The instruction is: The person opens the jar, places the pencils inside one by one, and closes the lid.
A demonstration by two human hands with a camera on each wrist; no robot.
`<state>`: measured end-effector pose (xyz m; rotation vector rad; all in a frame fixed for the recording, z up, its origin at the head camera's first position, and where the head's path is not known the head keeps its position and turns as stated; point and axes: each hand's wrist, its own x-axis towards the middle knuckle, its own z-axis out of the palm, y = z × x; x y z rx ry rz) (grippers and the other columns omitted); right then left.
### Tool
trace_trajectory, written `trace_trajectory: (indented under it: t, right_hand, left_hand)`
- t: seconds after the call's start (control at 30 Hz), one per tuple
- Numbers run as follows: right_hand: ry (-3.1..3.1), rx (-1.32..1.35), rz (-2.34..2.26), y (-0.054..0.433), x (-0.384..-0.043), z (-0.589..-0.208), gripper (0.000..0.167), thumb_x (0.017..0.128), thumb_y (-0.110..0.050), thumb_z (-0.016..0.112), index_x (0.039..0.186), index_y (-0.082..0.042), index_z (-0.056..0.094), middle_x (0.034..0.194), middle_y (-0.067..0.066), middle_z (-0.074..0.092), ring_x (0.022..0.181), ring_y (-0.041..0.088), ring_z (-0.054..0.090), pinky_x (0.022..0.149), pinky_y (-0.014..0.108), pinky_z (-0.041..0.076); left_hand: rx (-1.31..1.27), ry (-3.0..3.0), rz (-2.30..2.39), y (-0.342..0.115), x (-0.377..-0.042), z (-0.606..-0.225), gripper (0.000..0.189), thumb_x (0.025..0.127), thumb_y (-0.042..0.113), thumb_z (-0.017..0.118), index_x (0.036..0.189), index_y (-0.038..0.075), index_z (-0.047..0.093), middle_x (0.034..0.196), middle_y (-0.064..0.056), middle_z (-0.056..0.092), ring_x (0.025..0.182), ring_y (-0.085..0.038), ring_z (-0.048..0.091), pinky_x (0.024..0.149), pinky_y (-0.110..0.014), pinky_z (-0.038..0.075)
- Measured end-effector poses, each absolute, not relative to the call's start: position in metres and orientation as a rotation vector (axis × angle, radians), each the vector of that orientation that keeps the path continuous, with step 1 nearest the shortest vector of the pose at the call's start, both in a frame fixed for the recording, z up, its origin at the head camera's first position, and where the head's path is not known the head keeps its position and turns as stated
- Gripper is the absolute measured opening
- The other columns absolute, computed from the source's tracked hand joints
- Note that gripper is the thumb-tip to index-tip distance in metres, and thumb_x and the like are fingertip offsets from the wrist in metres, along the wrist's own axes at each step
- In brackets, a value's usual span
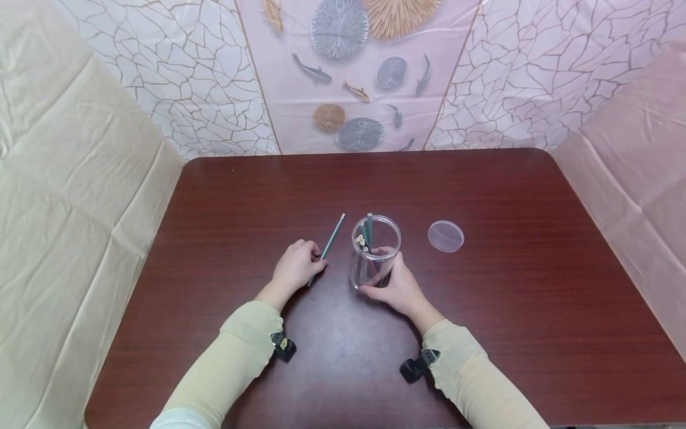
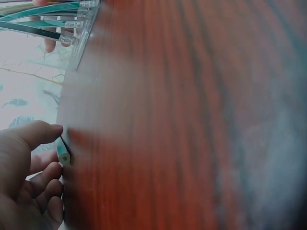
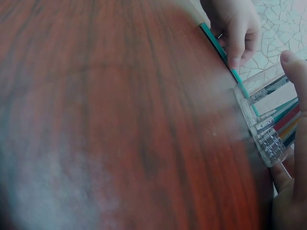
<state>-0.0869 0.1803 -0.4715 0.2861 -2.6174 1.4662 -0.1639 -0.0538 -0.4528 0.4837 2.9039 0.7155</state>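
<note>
A green pencil lies slanted on the dark red table. My left hand pinches it between thumb and fingers near its lower half; in the left wrist view the pencil's blunt end pokes out below the thumb. To the right stands a clear jar, upright and uncovered. Around its lower side my right hand curls, thumb in front and fingers behind. Several pencils lean against the jar's left side, and their metal-banded lower ends show through the wall in the right wrist view.
A round clear lid lies flat on the table, right of the jar. The wooden table reaches back to a patterned cloth, with pale cloth hanging at both sides. A small black camera is strapped to each sleeve.
</note>
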Motion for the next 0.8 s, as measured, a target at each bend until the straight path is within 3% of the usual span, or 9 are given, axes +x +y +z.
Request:
trace_trajectory:
  t: [0.37, 0.8]
  right_hand:
    - [-2.614, 0.271, 1.453, 0.1798, -0.0866, -0.4719, 0.089, 0.062, -0.025, 0.088, 0.130, -0.006, 0.034, 0.126, 0.002, 0.055, 0.116, 0.020, 0.050, 0.098, 0.041, 0.037]
    - [-2.611, 0.268, 1.458, 0.1793, -0.0869, -0.4722, 0.089, 0.062, -0.025, 0.088, 0.130, -0.007, 0.034, 0.126, 0.002, 0.055, 0.115, 0.021, 0.051, 0.097, 0.042, 0.037]
  left_hand:
    - [0.524, 2.940, 0.732, -0.0538, -0.1637, -0.4558, 0.012, 0.080, 0.021, 0.069, 0.078, 0.011, 0.062, 0.073, 0.000, 0.053, 0.074, -0.021, 0.053, 0.071, -0.034, 0.044]
    - [0.454, 2.918, 0.788, -0.0559, -0.1628, -0.4528, 0.010, 0.082, 0.019, 0.065, 0.083, 0.009, 0.063, 0.076, -0.001, 0.055, 0.075, -0.020, 0.055, 0.070, -0.034, 0.046]
